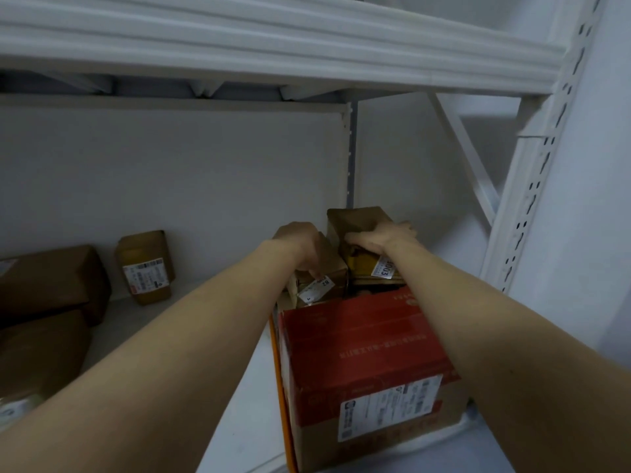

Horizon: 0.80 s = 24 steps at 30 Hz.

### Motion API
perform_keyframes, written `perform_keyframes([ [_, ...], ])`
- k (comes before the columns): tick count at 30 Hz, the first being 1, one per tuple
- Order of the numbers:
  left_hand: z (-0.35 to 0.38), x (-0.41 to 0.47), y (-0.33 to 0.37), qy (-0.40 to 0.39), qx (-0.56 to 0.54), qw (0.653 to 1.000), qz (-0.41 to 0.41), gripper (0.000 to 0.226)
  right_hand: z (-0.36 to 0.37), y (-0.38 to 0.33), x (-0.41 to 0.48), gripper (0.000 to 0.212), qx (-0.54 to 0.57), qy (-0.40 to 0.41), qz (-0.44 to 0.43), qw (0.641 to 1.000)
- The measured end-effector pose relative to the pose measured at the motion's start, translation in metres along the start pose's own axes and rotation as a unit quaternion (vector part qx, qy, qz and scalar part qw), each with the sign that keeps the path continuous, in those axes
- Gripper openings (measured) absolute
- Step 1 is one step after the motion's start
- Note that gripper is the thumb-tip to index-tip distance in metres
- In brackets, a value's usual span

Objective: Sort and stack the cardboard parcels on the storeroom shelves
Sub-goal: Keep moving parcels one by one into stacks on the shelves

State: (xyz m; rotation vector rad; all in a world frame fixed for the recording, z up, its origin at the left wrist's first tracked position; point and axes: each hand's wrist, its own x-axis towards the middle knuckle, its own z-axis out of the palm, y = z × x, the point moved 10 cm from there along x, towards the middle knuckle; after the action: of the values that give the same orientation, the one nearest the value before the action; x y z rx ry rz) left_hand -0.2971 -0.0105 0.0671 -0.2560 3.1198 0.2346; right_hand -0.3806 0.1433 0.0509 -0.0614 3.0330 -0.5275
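Head view: left hand [300,242] grips small parcel [333,268], right hand [380,238] grips taller parcel [356,221], fingers [353,237] mostly hidden behind both.

We see only arms: left forearm [177,353] and right forearm [485,322] bare to the frame edge, left hand [300,244] and right hand [382,238] bare too. Tiny dark speck [511,371] on right forearm.

Behind large box [362,353]: small parcels [355,220]; far left: other parcels [146,264].

5 brown parcels [51,278], 1 red-topped box [358,343], 2 hands [300,244], poss. a 6th parcel btm-left.
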Motion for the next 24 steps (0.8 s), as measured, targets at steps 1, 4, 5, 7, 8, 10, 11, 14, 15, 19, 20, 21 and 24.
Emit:
perform_keyframes([
  [1,0.000,0.001,0.000,0.000,0.000,1.000,0.000,0.051,0.003,-0.002,0.002,0.112,0.009,-0.006,-0.010,1.000],
  [4,-0.001,0.001,0.000,0.005,0.007,1.000,-0.001,0.050,0.017,-0.004,0.000,0.112,-0.011,-0.061,-0.028,0.998],
  [5,-0.001,0.001,0.000,0.008,0.008,1.000,-0.001,0.050,0.021,-0.006,-0.001,0.117,-0.015,-0.076,-0.034,0.996],
  [7,0.000,0.003,0.000,0.007,0.008,1.000,0.000,0.049,0.026,-0.007,0.002,0.138,0.013,-0.086,-0.031,0.996],
  [8,0.000,0.003,-0.001,0.004,0.009,1.000,0.002,0.049,0.027,-0.004,0.008,0.148,0.037,-0.072,-0.015,0.997],
  [10,0.000,0.003,-0.001,0.004,0.010,1.000,0.005,0.048,0.024,0.001,0.013,0.142,0.084,-0.040,0.009,0.996],
  [11,0.000,0.002,-0.001,0.004,0.006,1.000,0.005,0.046,0.020,0.004,0.011,0.128,0.100,-0.022,0.021,0.995],
  [14,-0.003,0.003,-0.003,0.017,-0.032,0.999,0.008,0.032,0.009,0.013,0.003,0.087,0.096,0.018,0.036,0.995],
  [15,-0.003,0.003,-0.005,0.023,-0.050,0.998,0.007,0.027,0.010,0.015,0.006,0.077,0.089,0.020,0.034,0.995],
  [19,-0.003,-0.001,-0.012,0.046,-0.082,0.996,0.007,0.009,0.005,0.012,-0.002,0.064,0.034,0.015,0.023,0.999],
  [20,-0.002,-0.003,-0.013,0.050,-0.085,0.995,0.009,0.011,0.004,0.010,-0.006,0.064,0.011,0.015,0.018,1.000],
  [21,-0.003,-0.005,-0.015,0.055,-0.090,0.994,0.008,0.016,0.003,0.008,-0.010,0.064,-0.009,0.015,0.012,1.000],
  [24,-0.007,-0.015,-0.025,0.068,-0.102,0.992,-0.002,0.025,-0.002,-0.010,-0.024,0.065,-0.031,0.045,-0.027,0.998],
])
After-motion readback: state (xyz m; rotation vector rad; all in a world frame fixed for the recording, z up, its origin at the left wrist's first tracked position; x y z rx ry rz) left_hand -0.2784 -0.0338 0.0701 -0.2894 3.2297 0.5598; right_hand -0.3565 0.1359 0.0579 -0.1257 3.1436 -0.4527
